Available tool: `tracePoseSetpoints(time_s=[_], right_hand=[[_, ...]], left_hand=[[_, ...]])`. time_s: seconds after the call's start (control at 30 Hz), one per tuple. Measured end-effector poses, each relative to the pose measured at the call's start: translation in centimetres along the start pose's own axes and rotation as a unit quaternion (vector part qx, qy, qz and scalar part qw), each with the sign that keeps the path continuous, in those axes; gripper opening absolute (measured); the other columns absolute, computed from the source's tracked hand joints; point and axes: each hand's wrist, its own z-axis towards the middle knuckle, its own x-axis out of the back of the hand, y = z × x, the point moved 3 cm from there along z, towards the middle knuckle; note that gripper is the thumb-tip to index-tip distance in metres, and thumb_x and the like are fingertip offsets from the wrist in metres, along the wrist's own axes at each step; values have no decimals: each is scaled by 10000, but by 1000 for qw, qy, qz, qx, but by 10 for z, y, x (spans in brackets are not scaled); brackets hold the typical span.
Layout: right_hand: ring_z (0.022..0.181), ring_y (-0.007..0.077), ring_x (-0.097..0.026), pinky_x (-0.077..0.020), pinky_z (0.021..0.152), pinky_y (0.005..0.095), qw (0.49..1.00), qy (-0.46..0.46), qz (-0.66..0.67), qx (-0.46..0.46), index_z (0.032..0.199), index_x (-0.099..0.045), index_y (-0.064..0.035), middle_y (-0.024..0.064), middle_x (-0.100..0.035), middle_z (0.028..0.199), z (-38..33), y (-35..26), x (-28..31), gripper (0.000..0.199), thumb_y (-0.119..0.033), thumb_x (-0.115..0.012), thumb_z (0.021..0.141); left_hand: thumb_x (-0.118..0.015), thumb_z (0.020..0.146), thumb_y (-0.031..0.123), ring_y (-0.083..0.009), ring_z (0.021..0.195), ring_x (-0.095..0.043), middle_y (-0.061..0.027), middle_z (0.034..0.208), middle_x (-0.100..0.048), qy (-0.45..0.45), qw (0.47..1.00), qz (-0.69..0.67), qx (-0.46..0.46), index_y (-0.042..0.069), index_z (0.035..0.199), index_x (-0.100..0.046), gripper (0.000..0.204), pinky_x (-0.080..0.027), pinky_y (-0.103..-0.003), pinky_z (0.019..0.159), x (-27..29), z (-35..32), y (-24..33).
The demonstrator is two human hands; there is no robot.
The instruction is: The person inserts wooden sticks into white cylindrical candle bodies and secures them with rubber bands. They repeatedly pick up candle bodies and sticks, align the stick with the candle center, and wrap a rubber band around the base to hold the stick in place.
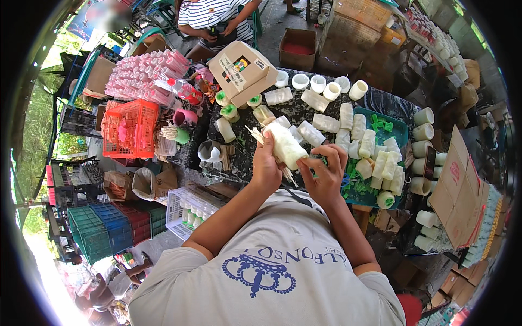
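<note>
My left hand [265, 165] is wrapped round a white wax pillar candle [286, 144], tilted over the table. Thin white wick-like sticks [255, 134] are held in the same hand, their ends showing on both sides of the candle. At the candle's near end, the thumb and fingertips of my right hand [325, 167] are pinched together; what they grip, if anything, is too small to tell. More white candles [326, 123] lie on the black-covered table just beyond. To the right, a green tray [401, 130] bears several candles and green scraps.
A cardboard box [242, 70] stands at the table's far side, near white cups [300, 82]. Leftward are an orange crate [130, 127], pink bundled sticks [144, 76] and a white crate [182, 212]. A cardboard sheet [459, 190] leans at right. Another person [215, 22] sits opposite.
</note>
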Motion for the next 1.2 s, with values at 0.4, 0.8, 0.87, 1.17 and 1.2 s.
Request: tracePoseSetpoints(time_s=[0.4, 0.8, 0.87, 1.17, 1.2], right_hand=[[1335, 376, -563, -460, 1112, 494, 969, -212, 120, -42, 909, -647, -19, 124, -681, 1339, 4, 4, 1, 186, -26, -800, 805], [1369, 362, -558, -418, 1153, 464, 922, -222, 283, -139, 881, -653, -24, 162, -683, 1355, 2, 6, 17, 176, -1, -791, 776], [1299, 352, -606, -446, 1115, 452, 929, -187, 280, -153, 900, -648, -30, 180, -689, 1336, -1, 9, 21, 149, -15, -779, 830], [1239, 338, -577, -456, 1072, 445, 937, -195, 241, -162, 939, -655, -47, 105, -700, 1262, -3, 0, 18, 102, -131, -712, 950], [1231, 350, -579, -449, 1083, 441, 929, -218, 241, -178, 961, -661, -28, 136, -693, 1258, -7, 4, 17, 149, -175, -657, 988]], left_hand=[[-502, 1154, 171, -144, 1208, -515, -79, 1354, -492, -82, 921, 255, -282, 54, 1430, -386, 322, -461, -314, 1061, -5, -15, 18], [-472, 1168, 254, -137, 1120, -591, -99, 1316, -590, -62, 955, 176, -231, 43, 1402, -422, 319, -518, -317, 979, -6, -14, 13], [-461, 1165, 371, -196, 1119, -670, -126, 1272, -683, -22, 983, 123, -135, 14, 1410, -532, 439, -543, -351, 1009, -7, -9, 11], [-462, 1118, 526, -190, 807, -622, -72, 979, -632, -56, 986, -54, 147, 83, 1245, -578, 475, -556, -338, 699, 30, 2, -12], [-506, 1111, 510, -208, 834, -663, -86, 1020, -664, -46, 987, -65, 139, 76, 1260, -595, 467, -574, -347, 715, 30, -1, -14]])
